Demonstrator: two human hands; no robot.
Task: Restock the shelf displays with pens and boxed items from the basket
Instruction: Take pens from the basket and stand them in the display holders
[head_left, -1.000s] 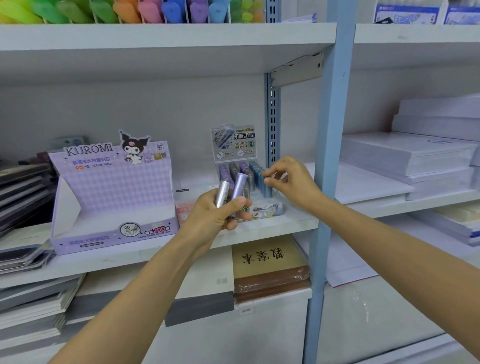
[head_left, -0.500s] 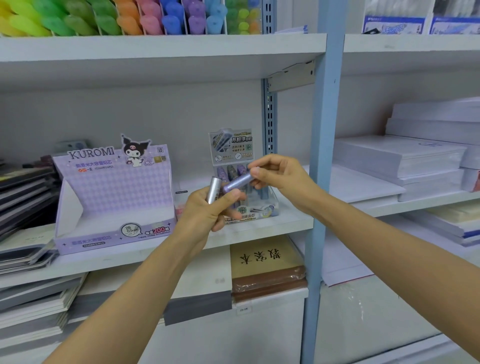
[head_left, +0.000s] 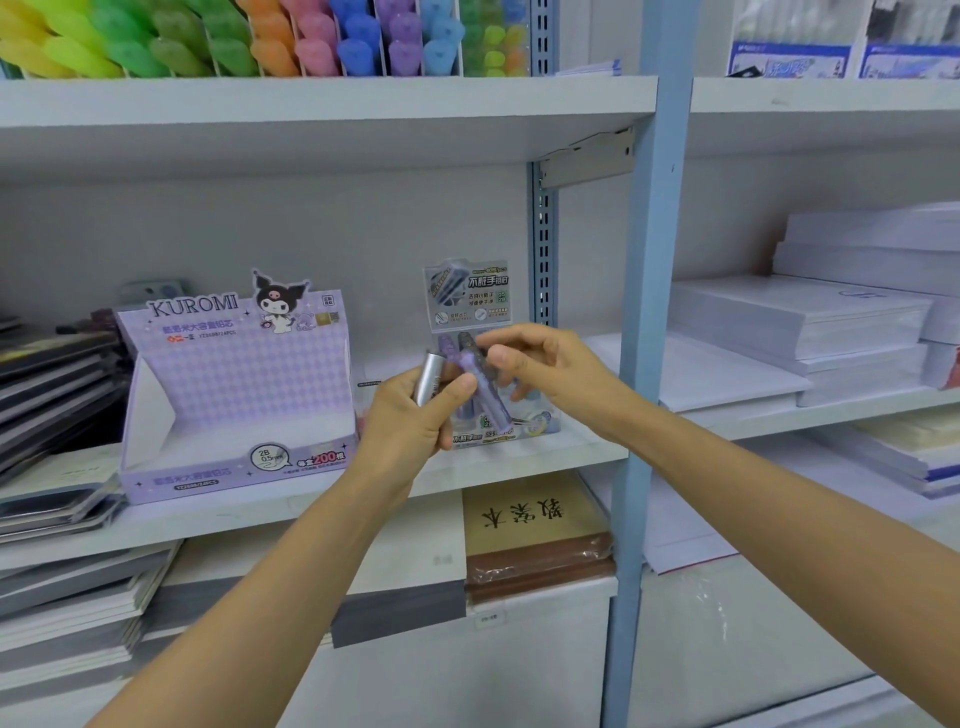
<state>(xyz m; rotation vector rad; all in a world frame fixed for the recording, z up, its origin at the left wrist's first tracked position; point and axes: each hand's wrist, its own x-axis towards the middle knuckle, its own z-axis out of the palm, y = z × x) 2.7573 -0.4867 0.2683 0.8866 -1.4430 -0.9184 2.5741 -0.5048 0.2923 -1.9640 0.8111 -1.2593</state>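
Tubes number two, held before the clear plastic display stand on the white shelf: the left hand grips one silver metallic tube, and the right hand pinches the top of one translucent purple tube.

A stationery shop, it seems: a metal shelf carries rows of coloured highlighters above the fingers, a Kuromi display box stands left of them, wrapped paper reams lie to their right, and stacked notebooks sit below-left.
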